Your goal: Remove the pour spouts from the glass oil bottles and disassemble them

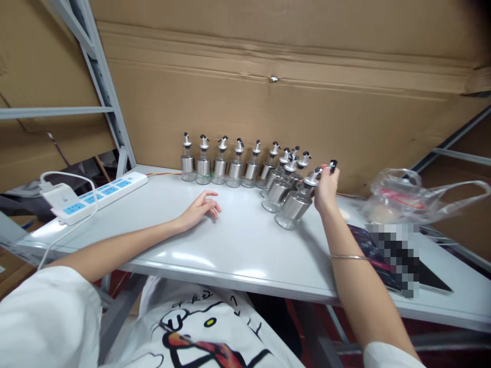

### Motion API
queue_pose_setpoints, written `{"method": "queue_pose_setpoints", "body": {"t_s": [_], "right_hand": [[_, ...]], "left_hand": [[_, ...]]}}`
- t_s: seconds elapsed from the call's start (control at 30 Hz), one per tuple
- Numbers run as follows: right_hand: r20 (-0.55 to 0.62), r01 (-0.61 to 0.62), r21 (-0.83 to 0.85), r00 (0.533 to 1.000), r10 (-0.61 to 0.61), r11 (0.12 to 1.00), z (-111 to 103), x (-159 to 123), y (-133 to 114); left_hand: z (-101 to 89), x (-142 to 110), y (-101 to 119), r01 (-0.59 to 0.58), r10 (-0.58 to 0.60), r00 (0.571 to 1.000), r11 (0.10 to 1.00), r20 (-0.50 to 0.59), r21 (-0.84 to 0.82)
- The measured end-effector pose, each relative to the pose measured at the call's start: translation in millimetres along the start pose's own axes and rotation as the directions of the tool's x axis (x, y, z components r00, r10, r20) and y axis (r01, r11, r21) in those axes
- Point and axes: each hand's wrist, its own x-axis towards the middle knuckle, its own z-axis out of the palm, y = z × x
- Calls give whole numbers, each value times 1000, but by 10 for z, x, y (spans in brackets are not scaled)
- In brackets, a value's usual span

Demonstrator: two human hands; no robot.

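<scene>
My right hand (327, 190) is closed at the right end of a group of glass oil bottles. A black-tipped pour spout (333, 166) sticks out above its fingers; whatever is below the spout is hidden behind the hand and wrist. Just left of that hand stands the nearest oil bottle (295, 204), with a steel sleeve and a silver spout. Another bottle (279, 191) is behind it, among several more. On the tabletop rests my left hand (201, 208), fingers loosely bent and apart, holding nothing. Beyond it, several matching bottles (220, 166) form an upright row.
A white power strip (109, 191) with a plugged-in charger (61, 197) and cable lies at the left of the grey table (230, 250). On the right are a clear plastic bag (402, 197) and a dark flat item (368, 245), partly blurred. Cardboard (230, 92) walls the back.
</scene>
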Motion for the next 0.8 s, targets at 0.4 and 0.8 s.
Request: {"method": "queue_pose_setpoints", "body": {"t_s": [0.4,0.8], "right_hand": [[-129,-6,-59,992,-1,998,-429,-182,-882],[696,-281,492,695,-178,824,408,-1229,-1848]], "left_hand": [[28,-10,18,7,-7,1000,1000,10,-22],[7,-31,-19,-73,106,963,988,246,-138]]}}
